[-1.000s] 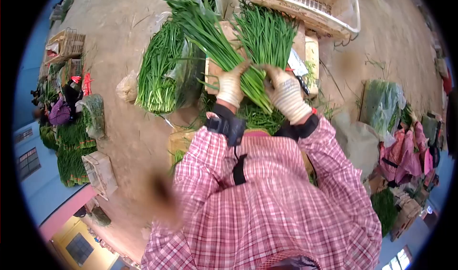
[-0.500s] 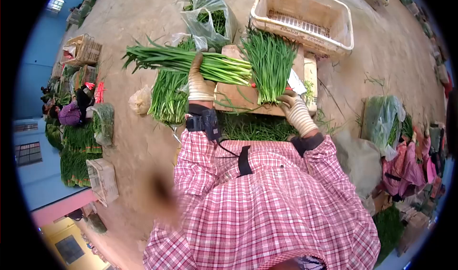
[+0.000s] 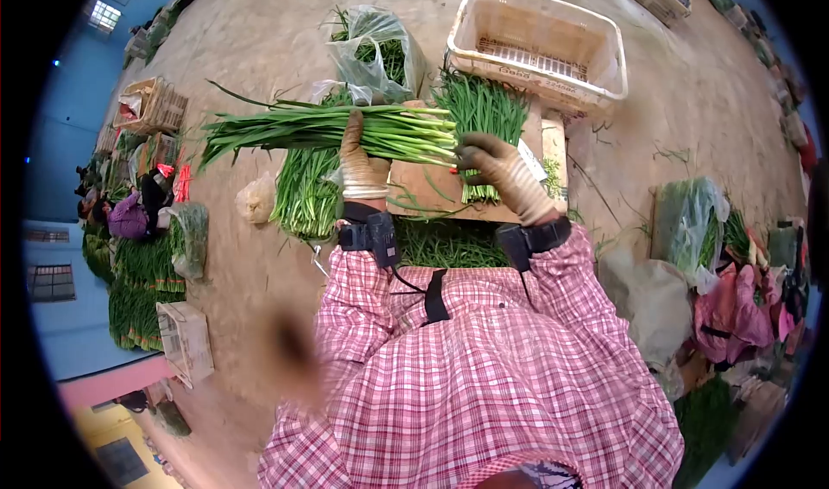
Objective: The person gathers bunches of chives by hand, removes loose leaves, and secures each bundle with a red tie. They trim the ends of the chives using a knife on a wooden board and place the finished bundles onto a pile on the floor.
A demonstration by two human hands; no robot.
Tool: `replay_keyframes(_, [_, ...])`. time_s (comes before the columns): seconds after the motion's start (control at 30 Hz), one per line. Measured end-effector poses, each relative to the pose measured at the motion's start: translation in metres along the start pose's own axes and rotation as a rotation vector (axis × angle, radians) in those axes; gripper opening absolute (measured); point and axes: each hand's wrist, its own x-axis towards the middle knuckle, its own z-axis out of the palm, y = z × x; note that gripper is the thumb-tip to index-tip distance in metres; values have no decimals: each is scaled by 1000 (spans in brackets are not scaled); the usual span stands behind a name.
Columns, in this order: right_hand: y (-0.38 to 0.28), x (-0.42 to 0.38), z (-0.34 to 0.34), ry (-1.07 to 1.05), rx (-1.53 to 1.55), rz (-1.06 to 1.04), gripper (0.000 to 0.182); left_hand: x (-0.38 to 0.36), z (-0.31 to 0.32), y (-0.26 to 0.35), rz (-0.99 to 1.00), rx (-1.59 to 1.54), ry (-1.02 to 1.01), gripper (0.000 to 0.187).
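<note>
One bunch of greens [image 3: 276,132] lay crosswise in our left hand [image 3: 363,171], which was closed around its stalks above the tabletop [image 3: 420,187]. Our right hand [image 3: 499,168], fingers partly curled, was at the pale ends; we could not tell whether it gripped any. We judged a firm but gentle hold best, the stalks lying parallel and unbruised. Beyond our hands, a second bunch [image 3: 485,107] rested on the tabletop, with a crate [image 3: 531,73] behind it.
</note>
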Motion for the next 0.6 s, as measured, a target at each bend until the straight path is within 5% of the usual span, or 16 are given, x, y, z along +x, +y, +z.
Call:
replay_keyframes(0.07, [0,-2,2,-59,47,43,25,1,2,-5,3,-7,-11,29])
replay_keyframes(0.13, [2,0,-12,173,-197,63,22,1,5,-6,23,-31,-43,29])
replay_keyframes(0.3, [0,11,-16,355,-318,-383,18,-5,16,-8,-28,-3,-65,30])
replay_keyframes(0.37, [-20,13,-1,342,-795,-563,23,-5,19,-11,-15,75,-182,31])
replay_keyframes(0.4, [-30,13,7,343,-796,-567,23,-7,23,-14,-14,74,-186,31])
replay_keyframes(0.5, [-48,15,27,428,-1388,-866,24,-12,36,-16,-50,68,-81,29])
replay_keyframes(0.6, [-36,22,30,376,-1199,-596,20,-13,33,-21,-47,116,-76,27])
